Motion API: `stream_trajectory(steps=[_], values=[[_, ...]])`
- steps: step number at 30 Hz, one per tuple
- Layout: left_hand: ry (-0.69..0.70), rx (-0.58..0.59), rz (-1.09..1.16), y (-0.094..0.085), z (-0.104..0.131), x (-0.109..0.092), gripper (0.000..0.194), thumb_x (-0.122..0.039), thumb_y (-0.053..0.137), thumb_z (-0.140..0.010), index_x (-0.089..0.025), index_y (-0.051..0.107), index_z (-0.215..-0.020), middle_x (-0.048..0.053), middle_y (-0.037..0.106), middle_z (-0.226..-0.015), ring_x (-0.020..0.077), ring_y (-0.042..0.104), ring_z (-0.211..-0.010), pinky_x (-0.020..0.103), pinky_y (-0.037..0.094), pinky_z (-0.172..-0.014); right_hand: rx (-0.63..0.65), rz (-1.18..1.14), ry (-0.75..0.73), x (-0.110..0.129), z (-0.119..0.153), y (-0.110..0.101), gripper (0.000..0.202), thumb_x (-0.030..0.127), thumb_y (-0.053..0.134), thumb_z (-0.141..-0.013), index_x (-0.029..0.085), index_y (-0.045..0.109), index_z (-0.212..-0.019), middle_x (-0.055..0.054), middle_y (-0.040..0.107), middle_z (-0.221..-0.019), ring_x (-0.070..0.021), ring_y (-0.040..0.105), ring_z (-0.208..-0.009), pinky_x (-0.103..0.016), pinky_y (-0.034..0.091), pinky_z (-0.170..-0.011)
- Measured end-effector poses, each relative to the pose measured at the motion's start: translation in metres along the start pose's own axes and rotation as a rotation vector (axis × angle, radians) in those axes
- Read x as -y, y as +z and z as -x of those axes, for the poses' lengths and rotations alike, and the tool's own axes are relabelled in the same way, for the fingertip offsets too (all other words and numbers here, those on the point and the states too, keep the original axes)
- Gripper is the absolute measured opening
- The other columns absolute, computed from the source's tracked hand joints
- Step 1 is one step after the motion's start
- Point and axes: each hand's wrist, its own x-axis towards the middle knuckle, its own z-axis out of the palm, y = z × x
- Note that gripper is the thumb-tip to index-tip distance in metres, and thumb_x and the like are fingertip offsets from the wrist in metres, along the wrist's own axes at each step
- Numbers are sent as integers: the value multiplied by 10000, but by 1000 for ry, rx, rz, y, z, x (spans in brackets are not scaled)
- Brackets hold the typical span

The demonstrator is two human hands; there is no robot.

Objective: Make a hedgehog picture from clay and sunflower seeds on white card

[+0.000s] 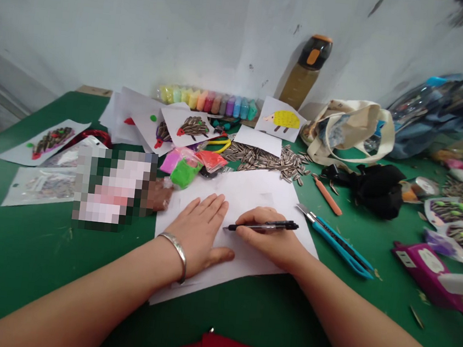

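My left hand [198, 236] lies flat with spread fingers on white paper [254, 190] in the middle of the green table. A silver bangle [176, 250] circles that wrist. To its right, my right hand [268, 238] is closed round a black pen [267, 226], whose tip points left, at or just above the sheet. Whether the tip touches the paper I cannot tell. Beyond the sheet lies a pile of striped seeds [258, 158]. Bags of pink, green and red clay [186, 173] sit at the paper's upper left edge.
A blue cutter [340, 245] and an orange tool [328, 196] lie to the right, near a black cloth item [379, 189] and a magenta object [431, 274]. Hedgehog pictures [193, 127], clay tubes [209, 102], a bottle [304, 73] and a cloth bag [347, 130] stand or lie behind.
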Motion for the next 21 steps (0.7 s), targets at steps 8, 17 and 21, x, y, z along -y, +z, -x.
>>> stream_trajectory(steps=[8,17,21], values=[[15,-36,-3,3,0,1,907,-672,498,-810,-108,303,-1492,183,226,-1581,340,203,-1465,506,171,-1183,-3,-43,72,2,0,0,108,173,605,-778,211,706,-769,3,715,-760,-141,613,-700,-265,452,-676],[35,-52,-3,4,0,3,911,-679,507,-801,-115,315,-1490,178,235,-1578,339,214,-1462,505,185,-1181,-62,-113,120,2,0,2,105,193,576,-773,196,673,-732,1,685,-706,-138,591,-653,-261,438,-617],[21,-16,4,1,0,2,925,-665,520,-803,-82,309,-1490,200,219,-1576,352,202,-1463,527,185,-1180,-115,-174,150,1,0,1,101,185,575,-763,197,661,-712,8,674,-695,-136,586,-658,-257,436,-618]])
